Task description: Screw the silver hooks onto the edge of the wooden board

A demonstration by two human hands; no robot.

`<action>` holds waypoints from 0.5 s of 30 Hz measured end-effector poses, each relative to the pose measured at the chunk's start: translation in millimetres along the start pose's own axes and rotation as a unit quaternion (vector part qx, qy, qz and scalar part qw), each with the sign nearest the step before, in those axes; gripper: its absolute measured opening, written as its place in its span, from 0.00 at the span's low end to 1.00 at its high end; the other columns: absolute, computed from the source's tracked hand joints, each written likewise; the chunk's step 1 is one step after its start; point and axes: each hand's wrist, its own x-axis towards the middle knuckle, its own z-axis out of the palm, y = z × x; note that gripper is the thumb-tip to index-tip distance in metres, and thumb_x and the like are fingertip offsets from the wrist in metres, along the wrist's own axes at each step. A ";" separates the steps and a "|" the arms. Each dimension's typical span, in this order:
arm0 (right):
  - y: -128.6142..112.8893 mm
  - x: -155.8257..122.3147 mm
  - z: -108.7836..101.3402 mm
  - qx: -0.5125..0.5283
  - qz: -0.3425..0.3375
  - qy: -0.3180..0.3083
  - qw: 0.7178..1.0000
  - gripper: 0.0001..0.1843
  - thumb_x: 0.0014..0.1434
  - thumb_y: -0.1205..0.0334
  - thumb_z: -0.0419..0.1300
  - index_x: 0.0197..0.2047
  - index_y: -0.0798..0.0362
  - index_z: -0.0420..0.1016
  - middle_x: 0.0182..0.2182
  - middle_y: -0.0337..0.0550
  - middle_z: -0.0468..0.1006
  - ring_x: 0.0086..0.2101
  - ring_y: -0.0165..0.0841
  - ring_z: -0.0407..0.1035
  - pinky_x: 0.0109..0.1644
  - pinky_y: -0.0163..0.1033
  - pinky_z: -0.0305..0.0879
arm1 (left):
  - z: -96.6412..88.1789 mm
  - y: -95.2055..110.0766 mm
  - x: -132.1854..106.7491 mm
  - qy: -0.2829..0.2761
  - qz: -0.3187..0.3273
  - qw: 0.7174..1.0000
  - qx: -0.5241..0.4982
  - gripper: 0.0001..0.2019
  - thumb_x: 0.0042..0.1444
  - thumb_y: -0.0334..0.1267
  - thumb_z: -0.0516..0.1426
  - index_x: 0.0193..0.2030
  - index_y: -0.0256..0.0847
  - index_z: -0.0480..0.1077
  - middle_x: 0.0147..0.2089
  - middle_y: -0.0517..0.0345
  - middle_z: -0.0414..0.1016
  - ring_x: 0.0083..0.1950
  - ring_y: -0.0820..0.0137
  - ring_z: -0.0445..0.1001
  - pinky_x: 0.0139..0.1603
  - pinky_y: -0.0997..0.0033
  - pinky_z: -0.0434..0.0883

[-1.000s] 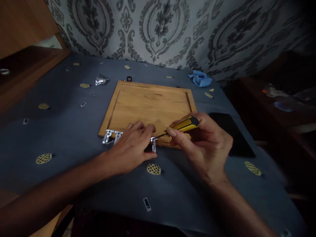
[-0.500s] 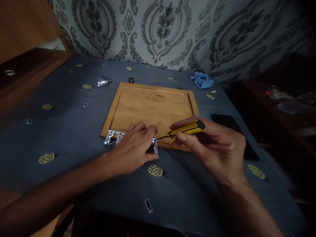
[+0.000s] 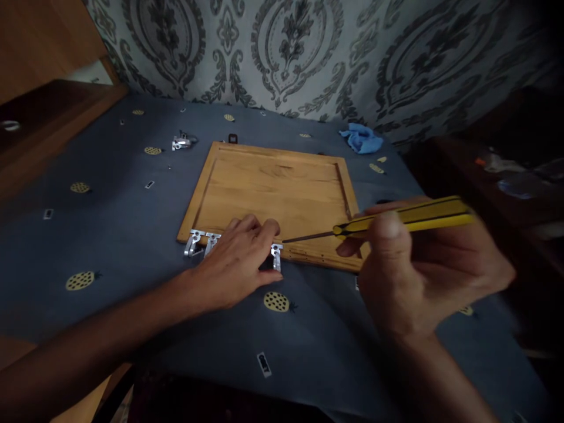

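A wooden cabinet door (image 3: 273, 188) lies flat, with metal hinges along its near edge. My left hand (image 3: 233, 261) is curled over that edge, holding a hinge (image 3: 277, 256) between thumb and fingers; part of the hardware under the palm is hidden. Left of it sit two more hinges, one at the corner (image 3: 192, 242) and another (image 3: 211, 243) partly behind my wrist. My right hand (image 3: 409, 276) is closed around a yellow and black screwdriver (image 3: 405, 222), slightly blurred. Its thin tip is just above the right-hand hinge; whether it touches a screw I cannot tell.
Beyond the door, a loose hinge (image 3: 183, 141) lies on the patterned blue tablecloth (image 3: 114, 205), with a small dark square piece (image 3: 232, 138) nearby. A crumpled blue cloth (image 3: 361, 138) is at the back right. Wooden furniture (image 3: 48, 47) stands at the left.
My right hand has drawn back to the right with the screwdriver, whose tip has left the hinge's screw spot and risen slightly. My left hand has stayed on the hinge.
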 end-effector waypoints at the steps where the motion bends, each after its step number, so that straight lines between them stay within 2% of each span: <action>1: 0.4 -0.3 -0.8 -0.006 0.014 -0.024 1.000 0.05 0.60 0.59 0.66 0.32 0.48 0.77 0.23 0.33 0.75 0.21 0.27 0.69 0.21 0.36 0.64 | -0.2 0.3 -0.1 0.001 -0.002 1.000 -0.001 0.22 0.54 0.40 0.68 0.48 0.41 0.61 0.47 0.53 0.73 0.52 0.59 0.70 0.50 0.59 0.68; 5: 1.8 -3.5 -2.8 -0.026 0.034 -0.076 0.996 0.05 0.60 0.60 0.66 0.32 0.46 0.76 0.24 0.35 0.75 0.22 0.29 0.69 0.25 0.38 0.68 | -1.0 1.5 0.1 -0.002 -0.005 1.000 0.000 0.22 0.54 0.40 0.67 0.48 0.42 0.60 0.47 0.53 0.73 0.53 0.58 0.70 0.51 0.58 0.68; 10: 2.2 -6.0 -0.9 -0.024 0.071 -0.096 0.993 0.06 0.60 0.59 0.66 0.31 0.45 0.75 0.27 0.37 0.76 0.23 0.30 0.70 0.25 0.39 0.70 | -2.0 3.0 0.9 -0.014 -0.015 1.000 0.006 0.22 0.54 0.39 0.68 0.48 0.43 0.60 0.48 0.53 0.73 0.54 0.57 0.70 0.52 0.56 0.69; 15: 9.1 -7.6 1.0 0.001 0.078 -0.105 0.991 0.05 0.59 0.59 0.67 0.33 0.45 0.76 0.28 0.36 0.77 0.22 0.29 0.70 0.25 0.39 0.68 | -1.6 3.1 0.4 -0.007 -0.006 1.000 0.009 0.23 0.53 0.39 0.68 0.48 0.42 0.59 0.48 0.52 0.73 0.54 0.57 0.70 0.52 0.57 0.68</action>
